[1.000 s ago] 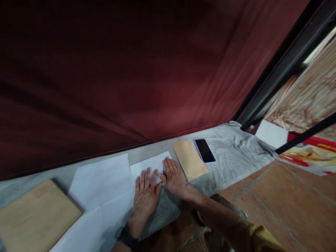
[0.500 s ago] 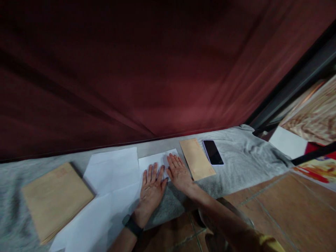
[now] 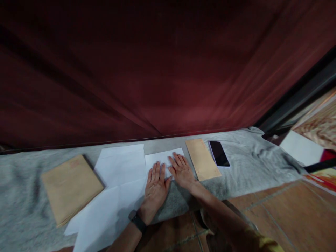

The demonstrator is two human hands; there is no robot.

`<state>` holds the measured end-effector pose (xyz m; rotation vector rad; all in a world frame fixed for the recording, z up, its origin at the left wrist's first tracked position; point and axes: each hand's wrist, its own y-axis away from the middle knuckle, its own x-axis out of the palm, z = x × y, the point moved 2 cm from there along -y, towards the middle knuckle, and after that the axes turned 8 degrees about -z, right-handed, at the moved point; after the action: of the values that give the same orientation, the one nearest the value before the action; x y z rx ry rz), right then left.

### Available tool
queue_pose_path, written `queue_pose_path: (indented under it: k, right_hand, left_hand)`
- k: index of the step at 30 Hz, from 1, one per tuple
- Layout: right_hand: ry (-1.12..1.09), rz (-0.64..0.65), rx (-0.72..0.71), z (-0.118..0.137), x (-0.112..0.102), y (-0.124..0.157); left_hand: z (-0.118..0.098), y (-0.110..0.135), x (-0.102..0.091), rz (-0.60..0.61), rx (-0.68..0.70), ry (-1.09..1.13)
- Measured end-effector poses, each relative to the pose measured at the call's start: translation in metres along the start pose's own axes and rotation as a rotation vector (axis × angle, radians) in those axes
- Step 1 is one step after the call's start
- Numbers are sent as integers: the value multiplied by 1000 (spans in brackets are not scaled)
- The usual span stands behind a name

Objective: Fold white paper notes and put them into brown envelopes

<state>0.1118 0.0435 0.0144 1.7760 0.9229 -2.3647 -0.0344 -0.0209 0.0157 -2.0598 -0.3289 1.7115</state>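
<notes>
A folded sheet of white paper [image 3: 154, 158] lies flat on the grey cloth. My left hand [image 3: 156, 187] rests on its near part, palm down with the fingers stretched out. Beside it, my right hand [image 3: 183, 171] presses flat on the right part of the same paper, fingers extended. Both hands cover much of its lower edge. To the right of the paper lies a single brown envelope [image 3: 202, 159]. Larger white sheets [image 3: 120, 166] spread out on the left, next to the folded paper.
A stack of brown envelopes [image 3: 72, 187] sits at the left, overlapping the white sheets. A phone [image 3: 219, 154] with a dark screen lies right of the single envelope. Dark red fabric [image 3: 168, 87] hangs behind the grey cloth [image 3: 249, 157]. Tiled floor [image 3: 283, 213] shows at the lower right.
The view has shifted, so everything appears slightly farther right. Both hands stay flat on the folded paper, with little visible movement over it.
</notes>
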Motion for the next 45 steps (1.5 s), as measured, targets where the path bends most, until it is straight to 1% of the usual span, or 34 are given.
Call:
queue_pose_path:
  k: [5,11,14,17,20,23,29,34,37,40,45]
  right_hand:
    - [15,1,26,1,1,1]
    - [15,22,35,0,1,1]
    - [19,19,30,1,0,1]
    - [14,14,30,1,-1,1]
    - [7,9,36,2,-1,1]
    - [11,-1,27,1,1,1]
    - [7,-24,8,0,4,1]
    - [4,-33,3,0,2,1]
    - [4,-41,1,0,2,1]
    - [7,-47,0,-2,3,2]
    - [18,-62,-5,-6,3,2]
  left_hand:
    - [4,12,-3,-43,-65,-17]
    - [9,29,-14,-42,-96,-56]
    - [11,23,-20,-17,-96,-75]
    - [13,3,-22,-21,-92,-51]
    - [13,-19,-16,-30,-65,-7]
    - [12,-33,-4,-14,-56,-8]
    - [9,-44,17,41,-45,-22]
    - [15,-51,24,5,-93,-35]
    - [21,-51,25,-33,-123,-33]
    - [25,-45,25,-60,-137,-24]
    - [25,-25,16,-67,-91,-44]
